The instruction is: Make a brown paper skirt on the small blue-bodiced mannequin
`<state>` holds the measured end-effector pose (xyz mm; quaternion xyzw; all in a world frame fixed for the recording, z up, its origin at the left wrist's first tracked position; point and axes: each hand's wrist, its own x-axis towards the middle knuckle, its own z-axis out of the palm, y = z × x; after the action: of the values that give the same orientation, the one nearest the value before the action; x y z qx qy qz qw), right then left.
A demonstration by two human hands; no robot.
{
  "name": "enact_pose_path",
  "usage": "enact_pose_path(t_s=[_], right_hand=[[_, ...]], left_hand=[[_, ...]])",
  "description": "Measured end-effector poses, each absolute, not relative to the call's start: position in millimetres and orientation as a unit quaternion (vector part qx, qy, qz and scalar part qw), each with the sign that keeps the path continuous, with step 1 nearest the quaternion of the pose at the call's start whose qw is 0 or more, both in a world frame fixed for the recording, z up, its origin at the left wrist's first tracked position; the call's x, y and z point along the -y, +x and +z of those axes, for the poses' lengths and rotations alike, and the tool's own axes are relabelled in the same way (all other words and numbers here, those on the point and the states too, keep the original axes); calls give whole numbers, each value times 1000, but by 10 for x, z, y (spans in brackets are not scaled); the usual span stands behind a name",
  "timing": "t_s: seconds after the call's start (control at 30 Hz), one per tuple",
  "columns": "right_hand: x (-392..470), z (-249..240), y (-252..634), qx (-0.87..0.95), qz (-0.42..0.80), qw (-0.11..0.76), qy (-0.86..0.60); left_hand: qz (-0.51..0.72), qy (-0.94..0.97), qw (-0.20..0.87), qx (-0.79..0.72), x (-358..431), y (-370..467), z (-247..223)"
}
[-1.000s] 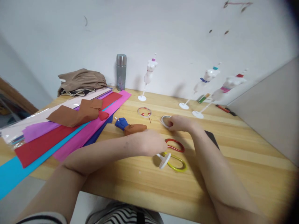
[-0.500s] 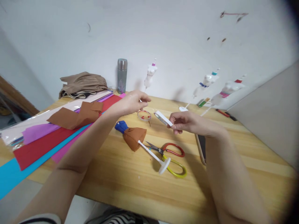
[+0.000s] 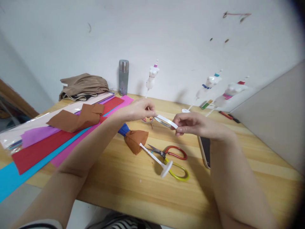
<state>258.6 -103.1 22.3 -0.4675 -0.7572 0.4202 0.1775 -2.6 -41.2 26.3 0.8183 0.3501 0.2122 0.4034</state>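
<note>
A narrow roll of white tape (image 3: 166, 121) is held over the table, tilted, its printed inner side showing. My right hand (image 3: 188, 123) grips its right end between thumb and fingers. At its left end, the closed fingertips of my left hand (image 3: 140, 109) pinch the edge; the exact contact is small and blurred. Below lies a miniature dress form (image 3: 154, 156) on its side, dressed in a brown cloth skirt (image 3: 136, 140) and a blue top (image 3: 124, 129). Its stand rests across open scissors (image 3: 172, 159) with one red and one yellow handle.
Coloured cloth strips (image 3: 43, 143) and a brown piece (image 3: 78, 119) cover the left side, before folded fabric (image 3: 83, 86). A thermos (image 3: 123, 78) and upright dress forms (image 3: 152, 76) stand along the wall. A phone (image 3: 205, 151) lies under my right forearm. A pin container (image 3: 148, 120) sits behind my left hand.
My left hand has come down and right, from open fingers above the table to the left end of the tape roll. My right hand keeps the roll nearly in place.
</note>
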Motion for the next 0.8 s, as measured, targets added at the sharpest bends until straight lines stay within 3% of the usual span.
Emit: enact_pose_path(t_s=[0.2,0.3,0.43,0.57,0.8], right_hand=[[1003,206,2655,744,446,247,-433],[977,179,2643,742,401,308,-441],[1017,173,2487,686,215,432,-545],[1107,172,2209,684,256,433,-529],[1141,106,1955,686,211,411,-562]], left_hand=[[228,744,546,-311,467,-9,267],[259,730,556,-302,445,-15,264],[321,784,409,-340,429,-3,252],[322,853,267,-312,487,55,235],[318,909,109,-247,557,120,182]])
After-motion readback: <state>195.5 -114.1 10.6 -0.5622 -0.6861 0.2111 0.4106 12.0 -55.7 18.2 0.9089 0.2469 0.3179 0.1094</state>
